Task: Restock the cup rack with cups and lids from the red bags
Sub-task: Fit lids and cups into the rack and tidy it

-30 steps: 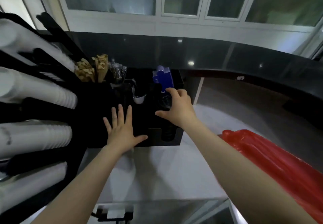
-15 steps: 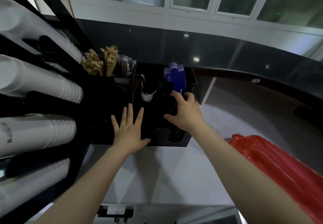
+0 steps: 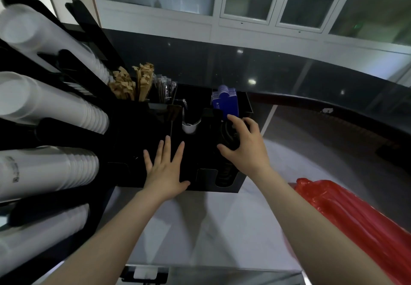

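Two hands are working at a black organizer [image 3: 209, 180] on a pale counter [image 3: 200, 229]. Left hand [image 3: 165, 169] is lying flat on its top, fingers straight and spread. Right hand [image 3: 244, 146] is curling its fingers and thumb around a stack of dark lids [image 3: 226, 133] in the right slot. White cup stacks [image 3: 55, 111] are lying in the rack at left; a red bag [image 3: 360, 222] is resting at right.
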Action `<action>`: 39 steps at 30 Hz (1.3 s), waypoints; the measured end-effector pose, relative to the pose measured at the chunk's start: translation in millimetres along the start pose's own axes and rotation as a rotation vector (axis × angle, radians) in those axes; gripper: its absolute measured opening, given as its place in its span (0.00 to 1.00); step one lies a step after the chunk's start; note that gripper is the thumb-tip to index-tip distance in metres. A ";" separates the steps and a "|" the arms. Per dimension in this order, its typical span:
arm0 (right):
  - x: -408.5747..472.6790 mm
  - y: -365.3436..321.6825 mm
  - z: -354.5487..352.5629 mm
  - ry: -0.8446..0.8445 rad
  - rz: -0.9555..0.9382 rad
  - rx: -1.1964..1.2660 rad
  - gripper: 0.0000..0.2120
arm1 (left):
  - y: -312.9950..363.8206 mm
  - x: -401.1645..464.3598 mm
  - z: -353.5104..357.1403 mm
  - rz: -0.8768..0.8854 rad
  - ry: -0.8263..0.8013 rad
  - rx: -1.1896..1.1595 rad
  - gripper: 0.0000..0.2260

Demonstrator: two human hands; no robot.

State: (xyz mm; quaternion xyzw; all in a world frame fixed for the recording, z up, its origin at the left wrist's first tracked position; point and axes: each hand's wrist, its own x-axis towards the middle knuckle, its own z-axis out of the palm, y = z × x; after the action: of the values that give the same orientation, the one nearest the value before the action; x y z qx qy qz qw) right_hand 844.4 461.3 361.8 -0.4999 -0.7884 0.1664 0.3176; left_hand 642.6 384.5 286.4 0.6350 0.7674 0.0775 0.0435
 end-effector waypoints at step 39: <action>-9.5 -36.7 110.2 -0.357 -0.337 -0.853 0.44 | -49.0 -27.3 -2.8 -0.020 0.048 -0.142 0.46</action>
State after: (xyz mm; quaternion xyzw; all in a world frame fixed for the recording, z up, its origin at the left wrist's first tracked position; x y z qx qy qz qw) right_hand 748.7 442.5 298.0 -0.4146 -0.8983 -0.1418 -0.0327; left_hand 599.9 348.7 279.7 0.6208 0.7669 0.1464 0.0709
